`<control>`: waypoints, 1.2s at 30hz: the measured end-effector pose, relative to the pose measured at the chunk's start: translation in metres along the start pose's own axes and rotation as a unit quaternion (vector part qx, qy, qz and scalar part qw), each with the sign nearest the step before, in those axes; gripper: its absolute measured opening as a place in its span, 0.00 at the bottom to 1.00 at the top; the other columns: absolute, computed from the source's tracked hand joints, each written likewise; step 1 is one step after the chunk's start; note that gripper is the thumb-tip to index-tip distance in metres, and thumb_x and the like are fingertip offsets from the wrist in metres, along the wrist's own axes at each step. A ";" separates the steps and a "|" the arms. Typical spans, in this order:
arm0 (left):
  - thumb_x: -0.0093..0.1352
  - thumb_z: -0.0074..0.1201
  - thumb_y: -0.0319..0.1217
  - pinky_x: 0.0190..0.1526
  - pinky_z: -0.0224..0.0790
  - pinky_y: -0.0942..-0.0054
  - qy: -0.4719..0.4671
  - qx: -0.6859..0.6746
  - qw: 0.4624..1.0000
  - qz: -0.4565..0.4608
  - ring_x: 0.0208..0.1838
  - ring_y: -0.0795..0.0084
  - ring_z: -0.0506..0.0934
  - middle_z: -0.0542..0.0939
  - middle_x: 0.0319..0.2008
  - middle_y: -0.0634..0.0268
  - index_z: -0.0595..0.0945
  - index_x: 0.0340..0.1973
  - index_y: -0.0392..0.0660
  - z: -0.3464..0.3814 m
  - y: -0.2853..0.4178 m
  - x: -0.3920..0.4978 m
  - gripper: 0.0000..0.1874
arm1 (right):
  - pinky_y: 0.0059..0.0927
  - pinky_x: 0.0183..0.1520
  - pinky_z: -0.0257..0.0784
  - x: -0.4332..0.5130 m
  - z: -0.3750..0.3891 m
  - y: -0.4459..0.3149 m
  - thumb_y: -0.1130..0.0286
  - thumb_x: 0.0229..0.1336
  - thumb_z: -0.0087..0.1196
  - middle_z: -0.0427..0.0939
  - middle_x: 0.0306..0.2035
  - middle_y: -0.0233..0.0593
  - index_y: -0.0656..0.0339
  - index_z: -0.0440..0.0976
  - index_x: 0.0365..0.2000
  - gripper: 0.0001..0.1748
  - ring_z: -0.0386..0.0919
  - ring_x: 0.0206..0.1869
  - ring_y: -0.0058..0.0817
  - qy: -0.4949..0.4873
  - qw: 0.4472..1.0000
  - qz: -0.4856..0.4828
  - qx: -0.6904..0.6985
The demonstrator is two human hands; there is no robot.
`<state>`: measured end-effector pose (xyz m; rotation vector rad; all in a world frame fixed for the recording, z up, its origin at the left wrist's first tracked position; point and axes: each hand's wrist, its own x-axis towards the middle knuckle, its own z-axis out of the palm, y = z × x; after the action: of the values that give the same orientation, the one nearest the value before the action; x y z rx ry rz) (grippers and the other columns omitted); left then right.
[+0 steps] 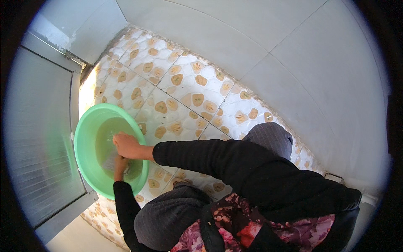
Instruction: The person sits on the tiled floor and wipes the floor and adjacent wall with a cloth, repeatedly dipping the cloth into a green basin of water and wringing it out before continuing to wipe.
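A light green plastic basin (86,141) stands on the tiled floor, with cloudy yellowish water (107,132) in it. Down in the water is a wet grey cloth (109,161), partly covered by my hands. My left hand (120,165) reaches in from the near side and grips the cloth, which shows on both sides of it. Just above and touching it, my right hand (128,146) is curled into a fist over the basin. Its fingers face away from me, so what they hold is hidden.
A ribbed, translucent door panel (47,135) in a metal frame stands close at the basin's left. Pebble-patterned tiles (176,97) cover the floor. Pale wall panels (299,63) rise on the right. My bent knees (270,138) flank the space before me.
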<state>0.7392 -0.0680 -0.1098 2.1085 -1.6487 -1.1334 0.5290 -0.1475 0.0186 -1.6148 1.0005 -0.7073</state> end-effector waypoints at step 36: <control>0.74 0.45 0.41 0.48 0.73 0.63 0.314 -0.627 0.703 -0.121 0.43 0.64 0.78 0.78 0.42 0.60 0.75 0.47 0.41 -0.020 0.165 -0.069 0.17 | 0.51 0.44 0.72 -0.002 0.041 0.000 0.62 0.62 0.48 0.73 0.39 0.54 0.64 0.69 0.39 0.14 0.75 0.40 0.54 0.006 0.998 0.015 -0.053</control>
<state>0.6293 -0.0670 0.0328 1.4068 -0.0651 -0.9343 0.5622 -0.1263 0.0078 -1.6850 1.0844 -0.6545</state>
